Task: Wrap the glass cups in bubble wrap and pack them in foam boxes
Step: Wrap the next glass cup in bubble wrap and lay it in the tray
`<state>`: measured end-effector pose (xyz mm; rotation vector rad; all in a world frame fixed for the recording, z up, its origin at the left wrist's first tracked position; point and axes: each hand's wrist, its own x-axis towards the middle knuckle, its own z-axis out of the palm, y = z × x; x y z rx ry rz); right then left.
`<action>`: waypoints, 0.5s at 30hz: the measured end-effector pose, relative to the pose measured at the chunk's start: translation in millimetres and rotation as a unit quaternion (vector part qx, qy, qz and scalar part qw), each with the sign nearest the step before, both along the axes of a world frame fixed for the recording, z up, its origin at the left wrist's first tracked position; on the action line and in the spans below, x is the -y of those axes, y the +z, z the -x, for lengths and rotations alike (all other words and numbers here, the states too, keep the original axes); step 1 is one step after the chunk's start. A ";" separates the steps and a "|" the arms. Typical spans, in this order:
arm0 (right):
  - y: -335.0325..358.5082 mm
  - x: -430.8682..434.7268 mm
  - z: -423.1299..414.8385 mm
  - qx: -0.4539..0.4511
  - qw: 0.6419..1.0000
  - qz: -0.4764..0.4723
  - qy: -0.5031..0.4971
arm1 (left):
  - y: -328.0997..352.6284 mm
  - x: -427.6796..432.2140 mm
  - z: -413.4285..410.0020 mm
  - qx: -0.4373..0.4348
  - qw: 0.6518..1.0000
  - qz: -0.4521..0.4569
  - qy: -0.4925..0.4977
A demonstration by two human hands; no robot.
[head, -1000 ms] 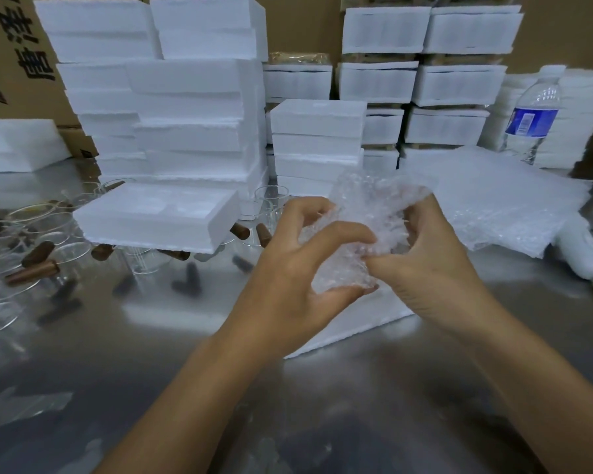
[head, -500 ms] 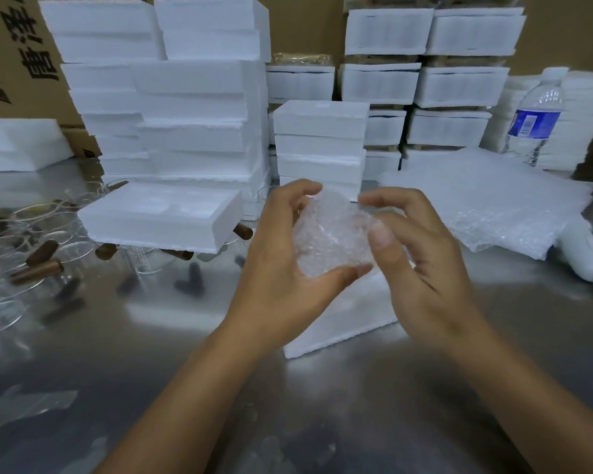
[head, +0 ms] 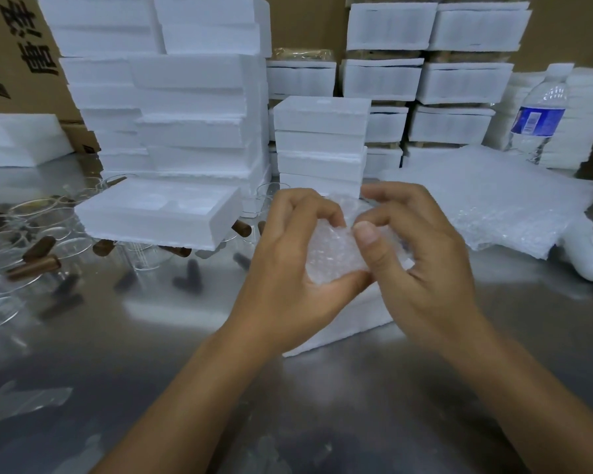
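Reflective steel table (head: 151,354). Below the left hand (head: 288,268) and right hand (head: 425,261): one foam box (head: 346,325). Left of them: clear glass cups (head: 31,234). Right: stacked bubble wrap sheets (head: 493,200). Beyond: foam box stacks (head: 192,97).

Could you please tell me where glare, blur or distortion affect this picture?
Head view: the steel table reflects pale glare near the foam tray; the glass cups at left look smeared; the foam stacks lean from wide-angle distortion; left hand, right hand and bubble-wrapped bundle are sharper.
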<state>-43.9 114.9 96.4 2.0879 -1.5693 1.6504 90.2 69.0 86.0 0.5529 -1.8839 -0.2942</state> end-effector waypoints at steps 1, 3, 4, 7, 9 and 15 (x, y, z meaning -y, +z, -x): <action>0.4 -0.3 -0.2 0.017 1.000 0.021 0.002 | 0.9 0.4 -0.6 -0.014 1.000 -0.007 0.006; 0.9 -0.7 -0.6 0.024 0.999 0.019 0.020 | 2.2 1.0 -2.1 -0.032 0.999 -0.008 0.015; 0.4 -0.7 -1.1 0.022 0.999 0.004 0.028 | 2.5 1.2 -2.5 -0.033 0.999 -0.005 0.017; -2.6 -0.3 -1.4 0.009 0.998 -0.052 0.033 | 1.4 1.9 -2.3 -0.012 1.000 0.013 0.011; -4.9 0.6 -0.8 -0.018 0.996 -0.084 0.027 | -0.5 2.8 -2.2 0.006 1.000 0.023 0.007; -3.3 2.1 1.6 0.027 0.997 -0.068 0.025 | -1.3 3.9 -5.3 0.031 0.999 -0.021 0.021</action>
